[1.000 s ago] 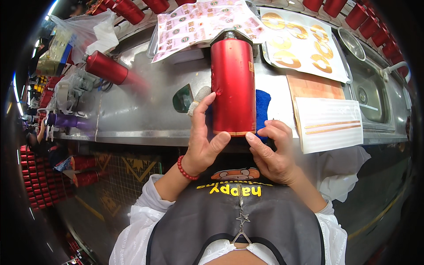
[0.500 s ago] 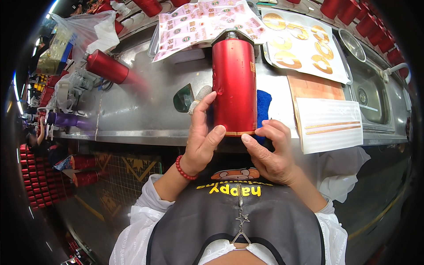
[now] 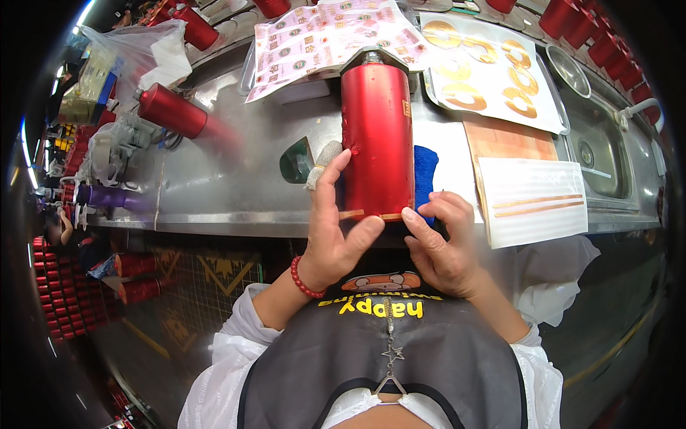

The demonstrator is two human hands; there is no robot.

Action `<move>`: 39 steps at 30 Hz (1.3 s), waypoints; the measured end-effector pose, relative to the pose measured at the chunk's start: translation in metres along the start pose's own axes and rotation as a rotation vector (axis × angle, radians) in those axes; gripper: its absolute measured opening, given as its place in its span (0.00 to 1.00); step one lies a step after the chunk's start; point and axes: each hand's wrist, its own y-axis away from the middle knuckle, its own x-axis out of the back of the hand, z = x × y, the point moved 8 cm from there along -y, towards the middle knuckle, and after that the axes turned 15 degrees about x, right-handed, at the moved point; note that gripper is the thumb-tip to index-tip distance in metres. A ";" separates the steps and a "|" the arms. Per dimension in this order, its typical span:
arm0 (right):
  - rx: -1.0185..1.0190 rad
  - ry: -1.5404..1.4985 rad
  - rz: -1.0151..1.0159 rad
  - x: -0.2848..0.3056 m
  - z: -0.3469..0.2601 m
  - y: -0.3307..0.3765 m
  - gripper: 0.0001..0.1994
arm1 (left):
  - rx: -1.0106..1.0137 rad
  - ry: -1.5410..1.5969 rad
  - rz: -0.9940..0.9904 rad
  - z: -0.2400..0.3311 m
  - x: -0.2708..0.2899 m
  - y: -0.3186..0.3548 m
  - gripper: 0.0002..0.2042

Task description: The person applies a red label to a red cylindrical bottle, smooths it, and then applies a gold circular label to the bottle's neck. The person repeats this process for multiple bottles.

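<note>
A glossy red bottle (image 3: 377, 136) lies on the metal bench, its capped neck pointing away from me and its base toward me. A thin gold strip (image 3: 391, 217) runs along the base edge. My left hand (image 3: 332, 243) grips the bottle's lower left side, index finger along the wall and thumb bent over the base. My right hand (image 3: 444, 247) has its thumb tip on the strip at the right corner of the base, with the other fingers curled beside it. A blue cloth (image 3: 426, 179) shows under the bottle's right side; the far side of the base is hidden.
Gold ring-shaped stickers (image 3: 463, 96) lie on a white sheet at the back right, near a sink (image 3: 597, 161). Closer is a white sheet with two gold strips (image 3: 539, 206). Pink printed sheets (image 3: 304, 46) lie behind the bottle; another red bottle (image 3: 171, 111) rests at left.
My left thumb has moved down and to the right, and part of the gold strip now shows left of it. My right thumb has slid slightly right along the base. Bottles in the background have shifted.
</note>
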 end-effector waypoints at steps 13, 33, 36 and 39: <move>-0.023 -0.010 -0.006 0.001 0.003 0.007 0.31 | 0.066 0.227 0.046 0.000 -0.009 -0.001 0.37; -0.013 -0.014 0.018 0.000 0.003 0.003 0.32 | 0.061 0.108 0.056 0.004 -0.004 0.001 0.38; 0.021 -0.011 0.033 0.000 0.001 0.002 0.31 | 0.030 -0.052 0.119 0.002 -0.005 0.001 0.39; 0.041 -0.002 0.027 -0.001 -0.001 0.001 0.30 | 0.081 0.005 0.127 0.001 -0.004 0.000 0.38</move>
